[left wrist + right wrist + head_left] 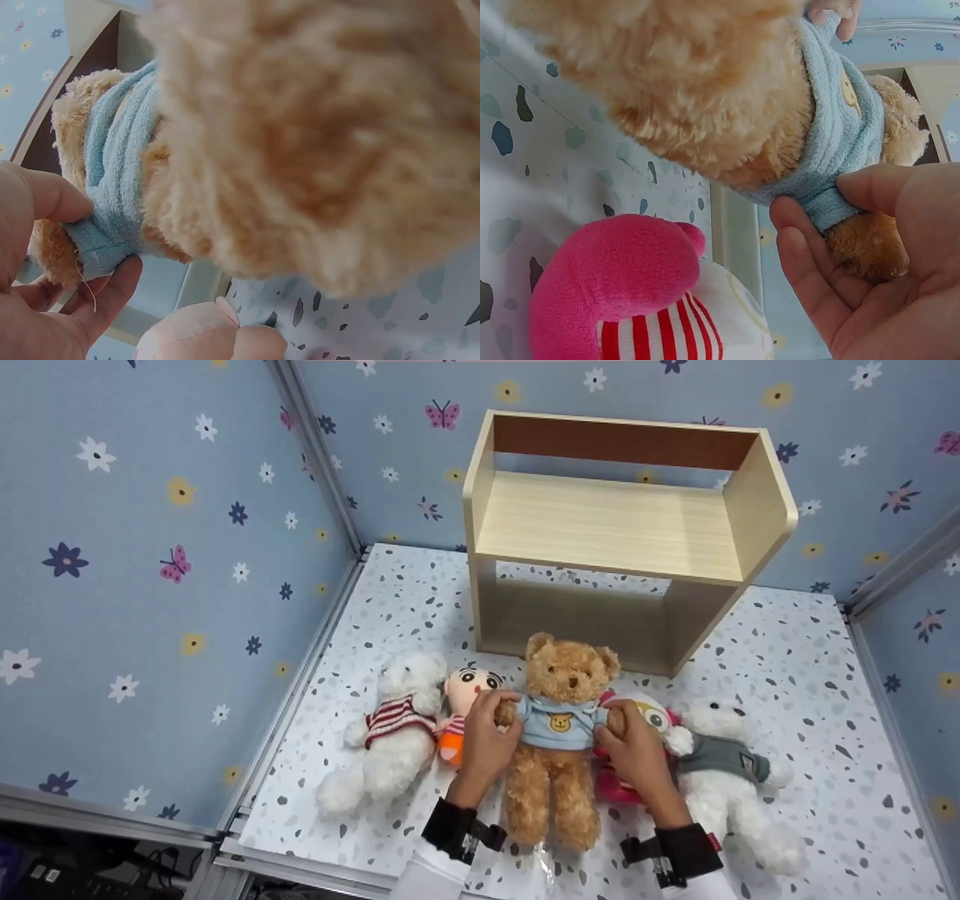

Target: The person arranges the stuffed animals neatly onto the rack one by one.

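Brown teddy bear (556, 735) is held by both arms at once, one hand to each side, which keeps it upright and facing forward among the row of toys. The left hand (484, 742) pinches the bear's arm where the light blue sleeve (105, 232) ends, thumb above and fingers curled beneath. The right hand (637, 750) does likewise on the other arm, thumb and fingers closed around the sleeve cuff (832, 202).

The bear's legs reach toward the near edge of the speckled surface (825, 675). Its blue sweater (559, 721) carries a small yellow bear-face emblem; no writing can be read.

Beside it lie a cartoon-boy doll (469, 697) and a white bear in a striped sweater (394, 731) on one side, a pink and white plush (637, 712) and a white bear in a grey sweater (724, 765) on the other. Behind stands a wooden shelf (615, 525).
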Demonstrator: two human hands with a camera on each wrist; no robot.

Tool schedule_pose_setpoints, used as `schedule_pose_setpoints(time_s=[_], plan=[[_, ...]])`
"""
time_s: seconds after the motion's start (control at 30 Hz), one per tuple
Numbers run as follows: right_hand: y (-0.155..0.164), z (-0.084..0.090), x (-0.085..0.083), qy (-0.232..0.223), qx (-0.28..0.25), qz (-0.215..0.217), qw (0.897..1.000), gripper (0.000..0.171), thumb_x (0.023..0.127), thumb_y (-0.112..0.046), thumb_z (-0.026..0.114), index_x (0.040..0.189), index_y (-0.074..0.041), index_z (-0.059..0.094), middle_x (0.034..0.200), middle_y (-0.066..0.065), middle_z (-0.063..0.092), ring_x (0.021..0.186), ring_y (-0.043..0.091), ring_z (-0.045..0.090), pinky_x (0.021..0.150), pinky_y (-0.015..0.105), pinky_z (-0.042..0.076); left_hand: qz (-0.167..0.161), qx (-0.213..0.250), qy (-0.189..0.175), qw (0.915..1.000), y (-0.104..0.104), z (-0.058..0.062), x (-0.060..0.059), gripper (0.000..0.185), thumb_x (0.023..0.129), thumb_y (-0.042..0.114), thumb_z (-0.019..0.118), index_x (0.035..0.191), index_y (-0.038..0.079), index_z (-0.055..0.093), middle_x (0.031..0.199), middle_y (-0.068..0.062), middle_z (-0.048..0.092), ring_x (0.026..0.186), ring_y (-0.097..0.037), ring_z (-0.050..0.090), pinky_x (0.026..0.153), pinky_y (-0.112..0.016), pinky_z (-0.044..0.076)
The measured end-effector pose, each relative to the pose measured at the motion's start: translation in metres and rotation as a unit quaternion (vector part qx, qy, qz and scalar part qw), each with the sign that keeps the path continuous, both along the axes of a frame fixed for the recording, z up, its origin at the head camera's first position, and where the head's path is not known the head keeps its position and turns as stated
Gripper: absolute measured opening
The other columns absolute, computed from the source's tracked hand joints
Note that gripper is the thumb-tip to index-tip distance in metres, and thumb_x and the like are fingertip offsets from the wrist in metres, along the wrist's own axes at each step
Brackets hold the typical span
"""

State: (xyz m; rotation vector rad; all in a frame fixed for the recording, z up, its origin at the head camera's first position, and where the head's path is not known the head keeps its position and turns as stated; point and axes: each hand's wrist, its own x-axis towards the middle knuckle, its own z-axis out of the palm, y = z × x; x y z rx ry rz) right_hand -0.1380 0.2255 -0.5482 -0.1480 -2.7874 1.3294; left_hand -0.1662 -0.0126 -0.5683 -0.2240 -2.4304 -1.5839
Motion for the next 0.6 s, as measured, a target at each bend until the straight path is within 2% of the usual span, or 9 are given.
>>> schedule_pose_setpoints(time_s=[0.13,0.3,0.43,0.6], plan=[[0.002,0.004,0.001,-0.003,0.012,0.002,1.0,0.034,0.09,-0.025,0.065,0.122,-0.019,0.055,0.067,0.001,0.036,0.062,0.02,0.041,0.069,0.032,0.04,-0.004,0.008,-0.001,1.0,0.001,0.002,0.0,0.033,0.077,0.006,0.073,0.108,0.016,0.067,0.108,0.001,0.06,0.09,-0.013,0.055,0.077,-0.027,0.045],[0.003,0.008,0.002,0.002,0.023,-0.001,1.0,0.035,0.09,-0.025,0.065,0.124,-0.02,0.055,0.064,0.0,0.035,0.058,0.018,0.038,0.061,0.031,0.034,-0.004,0.008,0.005,0.9999,0.002,0.006,0.0,0.032,0.077,0.007,0.075,0.107,0.014,0.066,0.109,0.001,0.06,0.092,-0.014,0.056,0.078,-0.028,0.046],[0.002,0.01,0.001,0.02,0.025,-0.007,0.999,0.036,0.088,-0.023,0.069,0.121,-0.021,0.057,0.062,-0.001,0.035,0.055,0.016,0.035,0.055,0.031,0.031,0.004,0.006,0.005,1.0,0.003,0.009,0.001,0.032,0.076,0.007,0.076,0.104,0.018,0.067,0.11,0.002,0.061,0.094,-0.013,0.057,0.08,-0.028,0.047],[0.003,0.012,0.002,0.029,0.017,-0.017,0.999,0.036,0.085,-0.02,0.071,0.119,-0.017,0.058,0.063,-0.001,0.038,0.058,0.016,0.039,0.065,0.031,0.042,0.005,0.009,0.004,0.9999,0.004,0.011,0.001,0.032,0.075,0.007,0.077,0.103,0.02,0.066,0.11,0.004,0.061,0.098,-0.012,0.058,0.085,-0.029,0.048]])
